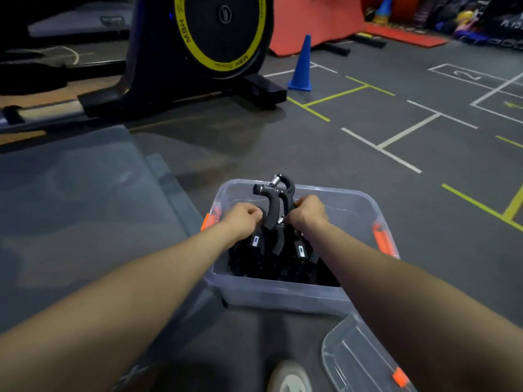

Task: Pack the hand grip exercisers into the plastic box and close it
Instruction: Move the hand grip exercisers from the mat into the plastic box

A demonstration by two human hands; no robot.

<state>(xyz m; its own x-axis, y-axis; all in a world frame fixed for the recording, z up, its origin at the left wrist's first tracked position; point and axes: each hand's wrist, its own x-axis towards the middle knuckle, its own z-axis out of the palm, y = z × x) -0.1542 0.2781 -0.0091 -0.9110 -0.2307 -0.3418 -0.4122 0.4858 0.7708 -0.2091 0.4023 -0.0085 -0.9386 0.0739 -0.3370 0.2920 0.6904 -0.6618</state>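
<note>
A clear plastic box [283,295] with orange side latches stands on the dark gym floor in front of me. Several black hand grip exercisers [276,205] are bunched together over its open top, one sticking up above the far rim. My left hand [243,220] is closed around the left side of the bunch. My right hand [310,212] grips the right side. More black exercisers [283,267] lie piled inside the box under my hands. The box lid [365,360], clear with an orange clip, lies on the floor at the lower right.
A large translucent container [79,199] sits close on the left. Behind it stands a black exercise machine [198,52] with a yellow-ringed wheel. A blue cone [301,66] and red mats [314,21] are farther back. A shoe tip [288,377] shows at the bottom.
</note>
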